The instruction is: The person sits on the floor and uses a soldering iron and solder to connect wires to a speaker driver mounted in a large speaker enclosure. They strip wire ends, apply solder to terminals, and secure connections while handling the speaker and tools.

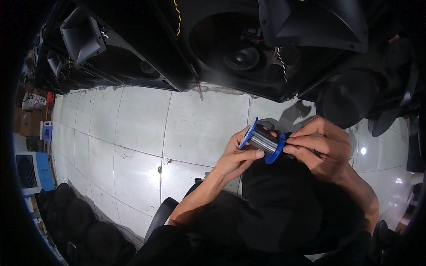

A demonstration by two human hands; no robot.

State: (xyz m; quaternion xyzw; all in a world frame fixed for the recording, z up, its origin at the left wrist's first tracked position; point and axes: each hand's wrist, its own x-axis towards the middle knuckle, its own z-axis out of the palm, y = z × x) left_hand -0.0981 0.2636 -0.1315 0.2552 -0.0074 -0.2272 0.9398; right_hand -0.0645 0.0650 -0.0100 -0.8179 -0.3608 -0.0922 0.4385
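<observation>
A spool of solder wire, silvery windings between two blue flanges, is tilted above my dark-clothed lap. My left hand grips it, with the thumb across the windings near the right flange and fingers behind. Close beside that flange, my right hand pinches thumb and fingertips together. What lies between those fingertips is too small to make out; it may be the wire's loose end.
Black speaker cabinets line the far side, with a grey horn at left and twisted wires hanging out. Pale floor tiles spread before me. Dark round speaker parts lie lower left, near a blue-and-white appliance.
</observation>
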